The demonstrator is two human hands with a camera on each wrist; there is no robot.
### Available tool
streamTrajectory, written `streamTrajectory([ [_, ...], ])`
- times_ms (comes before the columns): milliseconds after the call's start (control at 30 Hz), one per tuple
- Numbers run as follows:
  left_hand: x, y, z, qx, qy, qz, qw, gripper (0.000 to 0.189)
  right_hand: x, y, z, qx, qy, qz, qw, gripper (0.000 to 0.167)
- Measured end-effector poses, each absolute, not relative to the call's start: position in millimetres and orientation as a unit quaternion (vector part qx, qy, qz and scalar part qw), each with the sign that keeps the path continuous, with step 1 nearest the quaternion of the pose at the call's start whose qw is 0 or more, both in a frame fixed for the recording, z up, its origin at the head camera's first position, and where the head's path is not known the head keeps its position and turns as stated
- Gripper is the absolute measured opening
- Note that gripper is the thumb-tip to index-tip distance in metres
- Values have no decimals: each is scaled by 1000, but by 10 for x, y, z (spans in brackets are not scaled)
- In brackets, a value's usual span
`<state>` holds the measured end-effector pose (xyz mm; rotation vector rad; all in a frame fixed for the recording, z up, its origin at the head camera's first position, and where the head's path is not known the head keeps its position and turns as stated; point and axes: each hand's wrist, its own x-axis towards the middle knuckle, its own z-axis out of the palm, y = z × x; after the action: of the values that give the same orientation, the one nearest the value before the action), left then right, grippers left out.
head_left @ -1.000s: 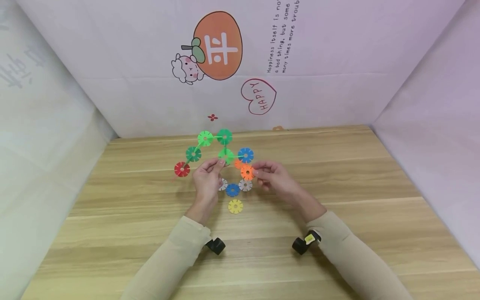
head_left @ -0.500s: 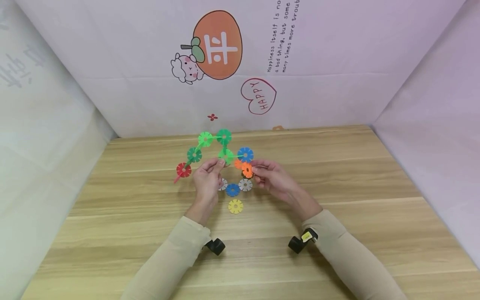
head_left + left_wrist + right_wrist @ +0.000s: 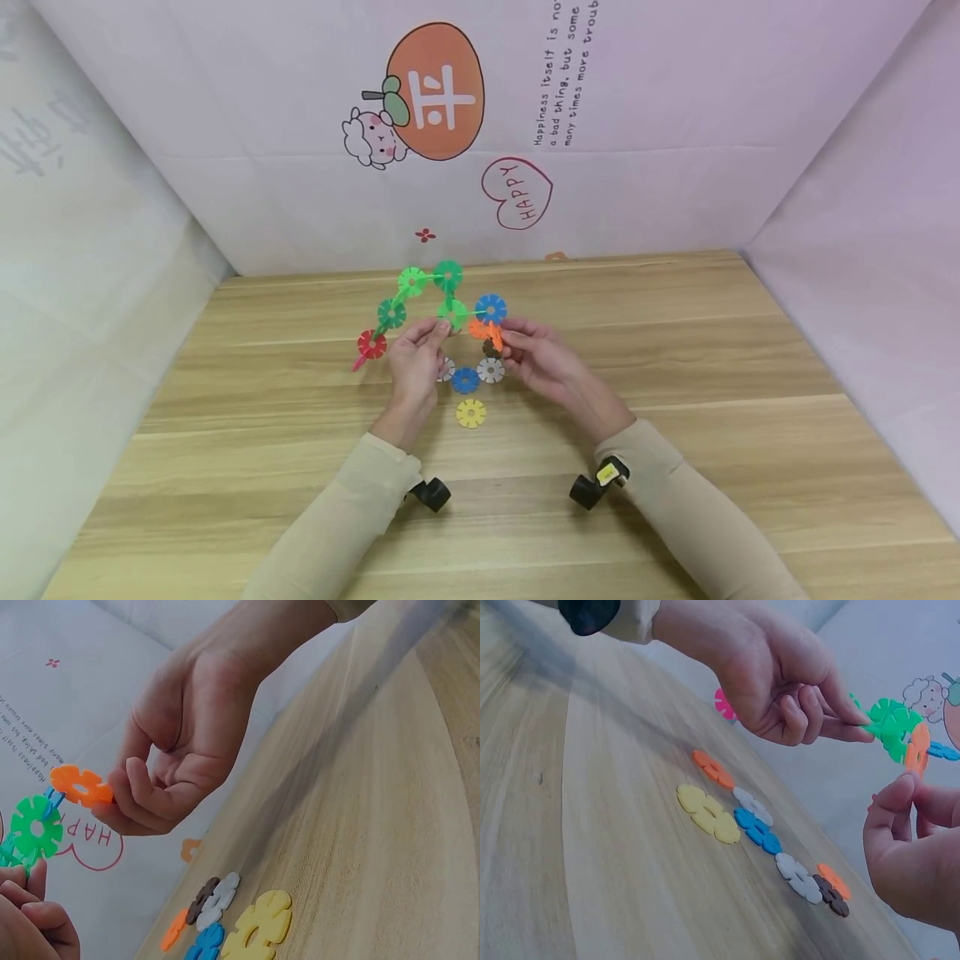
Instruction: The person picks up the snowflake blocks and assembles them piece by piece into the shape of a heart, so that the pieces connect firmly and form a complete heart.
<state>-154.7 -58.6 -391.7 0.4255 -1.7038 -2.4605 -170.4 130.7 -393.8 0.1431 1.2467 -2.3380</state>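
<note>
My left hand [image 3: 412, 358] pinches a light green notched plastic disc [image 3: 452, 315] belonging to a raised chain of slotted discs. From there the chain runs through green discs to a red disc [image 3: 372, 344] and a pink one [image 3: 359, 365] at its left end. On its other side a blue disc [image 3: 491, 310] slots into the light green one. My right hand [image 3: 551, 358] pinches an orange disc [image 3: 917, 750], seen nearly edge-on in the head view. In the left wrist view, that orange disc [image 3: 80, 785] meets the blue disc [image 3: 52, 801] at its edge.
Loose discs lie on the wooden table [image 3: 675, 375] beneath the hands: yellow [image 3: 471, 413], blue [image 3: 465, 381], two white ones [image 3: 798, 878], brown [image 3: 831, 895] and two orange ones [image 3: 712, 769]. A printed white cloth [image 3: 637, 167] rises behind the table.
My right hand has shifted slightly left and turned the orange disc from face-on to nearly edge-on, close to the blue disc. The chain's red end has swung slightly right and down.
</note>
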Motion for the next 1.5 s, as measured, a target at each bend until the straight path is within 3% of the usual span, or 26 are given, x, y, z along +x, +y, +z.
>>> streamTrajectory([
  [333, -1552, -589, -3914, 136, -553, -819, 73, 8, -1688, 1271, -3894, 42, 515, -827, 220, 16],
  [733, -1552, -605, -3921, 130, -572, -808, 65, 9, -1736, 1301, -3879, 38, 444, -845, 295, 16],
  [933, -1549, -629, -3912, 132, -581, -801, 60, 14, -1718, 1252, -3868, 51, 425, -858, 283, 15],
  [1033, -1548, -640, -3924, 132, -586, -797, 63, 15, -1688, 1254, -3868, 34, 467, -844, 260, 27],
  [1300, -1548, -634, -3946, 138, -600, -786, 64, 16, -1613, 1267, -3835, -100, 677, -708, 172, 83],
  [1500, -1544, -609, -3941, 135, -599, -787, 61, 17, -1584, 1244, -3789, -176, 772, -606, 72, 95],
])
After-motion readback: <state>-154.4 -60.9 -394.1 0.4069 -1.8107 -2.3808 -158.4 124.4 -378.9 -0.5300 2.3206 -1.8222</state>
